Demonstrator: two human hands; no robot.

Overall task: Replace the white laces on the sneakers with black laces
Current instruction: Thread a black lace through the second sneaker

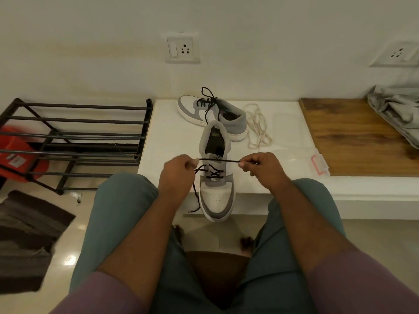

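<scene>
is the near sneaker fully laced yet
Not fully: the near sneaker has black lace crossing only its lower eyelets, and the left hand and right hand hold it taut across the tongue.

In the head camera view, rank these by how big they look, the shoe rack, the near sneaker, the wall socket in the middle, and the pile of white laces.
Largest to smallest as they appear:
1. shoe rack
2. near sneaker, though it sits closer to the camera, which enlarges it
3. and 4. white laces and wall socket cover similar areas; too close to rank.
</scene>
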